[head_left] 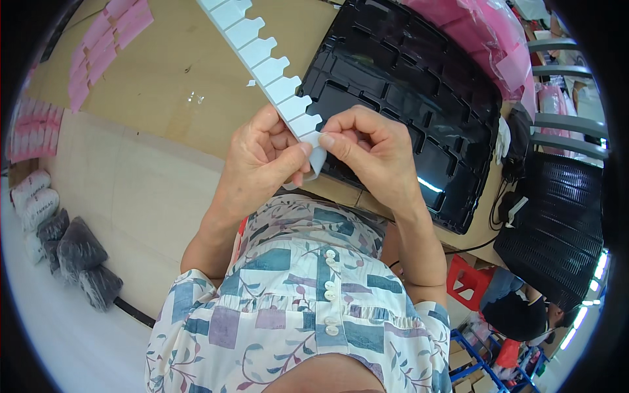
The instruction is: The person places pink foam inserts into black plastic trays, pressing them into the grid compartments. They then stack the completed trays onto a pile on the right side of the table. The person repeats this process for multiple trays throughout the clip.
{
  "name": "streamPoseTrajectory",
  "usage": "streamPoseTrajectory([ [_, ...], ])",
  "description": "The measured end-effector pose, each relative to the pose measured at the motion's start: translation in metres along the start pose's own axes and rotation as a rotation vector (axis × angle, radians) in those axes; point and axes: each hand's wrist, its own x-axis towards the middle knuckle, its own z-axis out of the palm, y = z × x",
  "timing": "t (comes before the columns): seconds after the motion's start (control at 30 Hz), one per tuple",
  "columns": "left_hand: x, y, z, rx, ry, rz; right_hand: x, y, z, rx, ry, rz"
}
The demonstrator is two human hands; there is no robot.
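Both hands are together just above the middle of the view, clamped on the near end of a white strip (268, 69) that runs away toward 11 o'clock, its notched tabs all along the right edge. The left hand (265, 157) lies at 10 o'clock, its thumb pressed over the strip's near end and its fingers curled beneath. The right hand (377, 147), at 1 o'clock, pinches the strip's right edge there between thumb and forefinger; below the pinch the end bends down, partly hidden. The step in hand looks to be bending or working loose that last piece. The next move seems to call for a steady left hold while the right fingers work the edge, lest the long far part sag or twist. The strip is raised over the brown desk (216, 111), its lower tabs just in front of the black tray (406, 85) between 1 and 2 o'clock. Pink sheets (99, 51) lie on the desk toward 10 o'clock.
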Motion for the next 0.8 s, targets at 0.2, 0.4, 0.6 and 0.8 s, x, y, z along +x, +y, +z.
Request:
streamPoseTrajectory([
  [0.2, 0.015, 0.010, -0.011, -0.039, -0.072, -0.216, 0.001, -0.008, -0.003, 0.055, -0.021, 0.141],
  [0.4, 0.016, -0.002, 0.006, 0.182, 0.107, 0.021, -0.002, 0.006, 0.008, -0.574, 0.246, -0.503],
  [0.6, 0.017, -0.008, 0.003, 0.110, 0.102, 0.034, -0.012, -0.005, 0.004, -0.703, 0.170, -0.797],
  [0.8, 0.009, -0.007, 0.013, -0.003, 0.065, 0.177, 0.042, -0.007, -0.074, -0.275, 0.027, 0.012],
])
